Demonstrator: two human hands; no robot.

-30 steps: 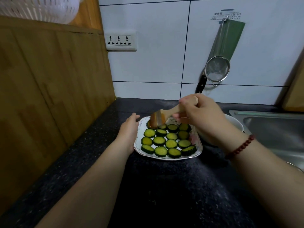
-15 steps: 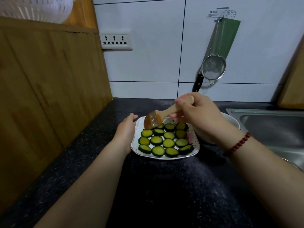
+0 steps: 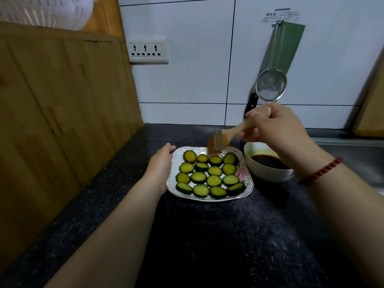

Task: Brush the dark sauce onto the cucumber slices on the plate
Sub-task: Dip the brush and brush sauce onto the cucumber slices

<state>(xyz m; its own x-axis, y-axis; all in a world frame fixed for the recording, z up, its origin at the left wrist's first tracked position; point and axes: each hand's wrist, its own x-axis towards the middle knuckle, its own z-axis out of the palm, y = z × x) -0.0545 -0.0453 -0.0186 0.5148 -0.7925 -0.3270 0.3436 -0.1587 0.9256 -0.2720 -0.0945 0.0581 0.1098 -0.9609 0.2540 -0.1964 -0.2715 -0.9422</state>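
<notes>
Black speckled counter runs from us to a white tiled wall. Along the counter's left edge stands a big wooden board, with a white basket up on top of it. A metal sink sits at the counter's right edge. On the wall we see a socket, and a little strainer hangs in front of a big knife.

Near the back edge of the counter is a white plate. The cucumber slices lie flat on it in four rows, close together. The slices on the left side look more yellow-brown than the ones on the right.

Our left hand rests against the plate's left edge with its fingers stretched out along the rim. Our right hand has its fingers curled round the wooden handle of the brush. It wears a red bead bracelet on the wrist. The brush tilts down to the left, and its brown, wet bristles are at the plate's far edge, by the back row of slices. We cannot tell if they touch anything.

Just beside the plate's right edge stands a white bowl with the dark sauce inside. Our right wrist is above it.
</notes>
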